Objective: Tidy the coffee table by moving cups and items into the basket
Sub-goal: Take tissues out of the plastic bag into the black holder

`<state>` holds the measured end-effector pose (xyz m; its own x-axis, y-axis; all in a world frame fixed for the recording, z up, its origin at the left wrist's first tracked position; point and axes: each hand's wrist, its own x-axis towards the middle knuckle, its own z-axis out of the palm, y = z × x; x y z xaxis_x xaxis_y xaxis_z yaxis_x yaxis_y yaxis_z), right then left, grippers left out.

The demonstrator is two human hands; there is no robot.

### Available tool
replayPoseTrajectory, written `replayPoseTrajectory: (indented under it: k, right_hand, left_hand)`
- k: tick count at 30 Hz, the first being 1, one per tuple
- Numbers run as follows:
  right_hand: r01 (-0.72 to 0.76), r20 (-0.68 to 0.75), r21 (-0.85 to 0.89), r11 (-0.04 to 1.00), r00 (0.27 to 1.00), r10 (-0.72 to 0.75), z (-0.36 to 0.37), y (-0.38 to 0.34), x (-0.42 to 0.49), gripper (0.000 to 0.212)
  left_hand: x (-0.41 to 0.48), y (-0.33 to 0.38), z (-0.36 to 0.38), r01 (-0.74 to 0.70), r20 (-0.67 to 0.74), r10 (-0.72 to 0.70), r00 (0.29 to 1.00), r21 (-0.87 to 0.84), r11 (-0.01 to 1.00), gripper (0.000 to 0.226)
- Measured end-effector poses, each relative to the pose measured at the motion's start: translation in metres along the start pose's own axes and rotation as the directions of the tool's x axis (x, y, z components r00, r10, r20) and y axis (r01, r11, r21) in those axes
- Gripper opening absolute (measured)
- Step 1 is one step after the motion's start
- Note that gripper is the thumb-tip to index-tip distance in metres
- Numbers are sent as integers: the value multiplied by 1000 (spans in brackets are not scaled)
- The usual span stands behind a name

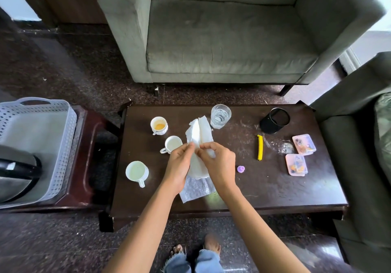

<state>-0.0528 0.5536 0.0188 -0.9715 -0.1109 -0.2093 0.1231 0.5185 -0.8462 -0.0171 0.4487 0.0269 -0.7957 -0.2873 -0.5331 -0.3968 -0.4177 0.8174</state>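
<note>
Both hands hold a white paper towel (pixel 200 134) above the middle of the dark coffee table (pixel 264 192). My left hand (pixel 179 164) pinches its left edge and my right hand (pixel 219 162) pinches its right edge, fingertips nearly touching. A second white sheet (pixel 195 190) lies flat under my wrists. Three white cups stand to the left: one with orange dregs (pixel 159 125), a small one (pixel 172 144) beside my left hand, a larger one (pixel 137 172) near the front. The grey perforated basket (pixel 63 124) sits on a side table at the far left.
A water glass (pixel 220 116), a black mesh cup (pixel 274 120), a yellow clip (pixel 260 147), a purple cap (pixel 240 169), a clear wrapper (pixel 283 146) and two pink boxes (pixel 304 144) (pixel 296 164) lie on the table's right half. A kettle (pixel 17 173) stands in the basket. Sofas stand behind and to the right.
</note>
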Motion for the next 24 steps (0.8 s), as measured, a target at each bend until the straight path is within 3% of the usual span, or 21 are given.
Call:
replayPoseTrajectory:
  k: [4,7,12,15,24]
  right_hand:
    - [6,31,58,998,999,-8,-6,1,5,10]
    - [-41,83,240,970,996,22,-12,1,8,6]
    - [-222,243,557,800,965,98,-21,1,14,11]
    - [-239,288,559,794,954,84,-26,2,18,11]
    - [-120,221,337,934,974,45,-25,-4,18,8]
  left_hand:
    - [0,1,-2,8,-13,-8,1000,-35,999,23]
    - [3,4,-5,29,-31,-31,999,-57,998,24]
    - [7,8,-13,92,-70,-109,992,-212,973,28]
    - [8,8,-18,121,-57,-135,989,-202,972,31]
    - [7,7,-13,15,50,-16,999,15,1000,29]
